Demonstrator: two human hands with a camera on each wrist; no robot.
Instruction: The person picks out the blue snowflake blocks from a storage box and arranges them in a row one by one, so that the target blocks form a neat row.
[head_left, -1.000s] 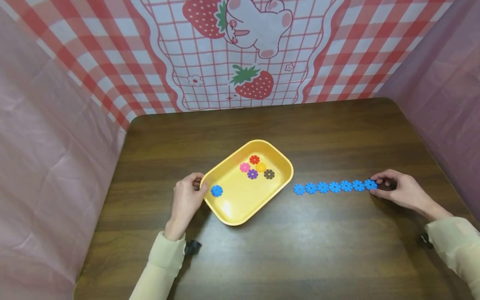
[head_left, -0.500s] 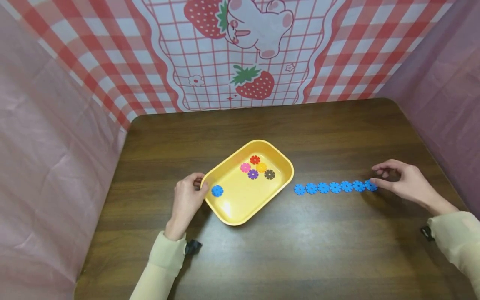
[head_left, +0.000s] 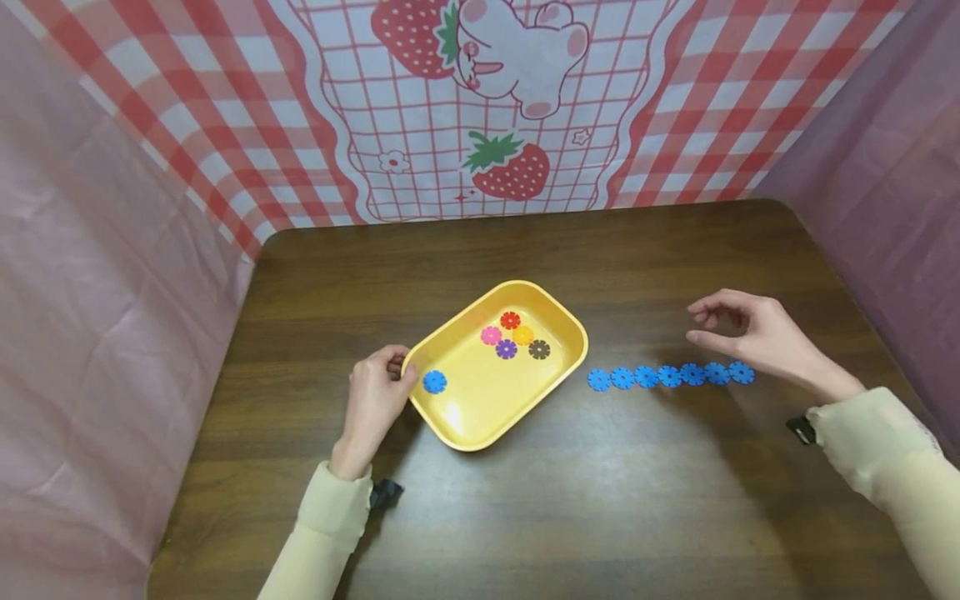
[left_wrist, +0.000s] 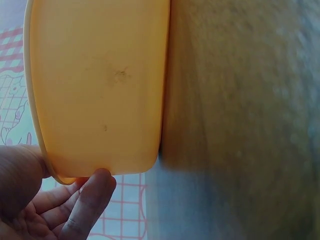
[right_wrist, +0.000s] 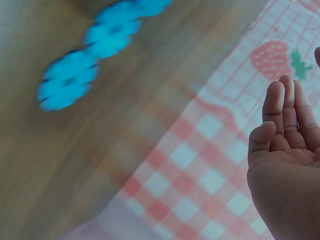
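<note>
With thumb and fingers my left hand (head_left: 373, 404) pinches the left end of a yellow tray (head_left: 480, 425); the left wrist view shows the fingertips on the outer wall of the tray (left_wrist: 100, 90). Inside lie a blue notched disc (head_left: 434, 382) near that hand and, toward the far end, red (head_left: 510, 320), pink (head_left: 491, 336), purple (head_left: 506, 349), orange (head_left: 522, 335) and brown (head_left: 539, 349) ones. My right hand (head_left: 765, 337) hangs in the air, fingers loosely bent and holding nothing. Below it runs a row of several blue discs (head_left: 669, 376), seemingly joined edge to edge.
Everything lies on a dark wooden table (head_left: 540, 517). A red-and-white checked cloth with strawberries (head_left: 510, 171) hangs behind it. Pink curtains (head_left: 112, 333) close off both sides.
My right hand has let go of the row's rightmost blue disc, lifted and moved left and away over the row. My left hand and the tray stay put.
</note>
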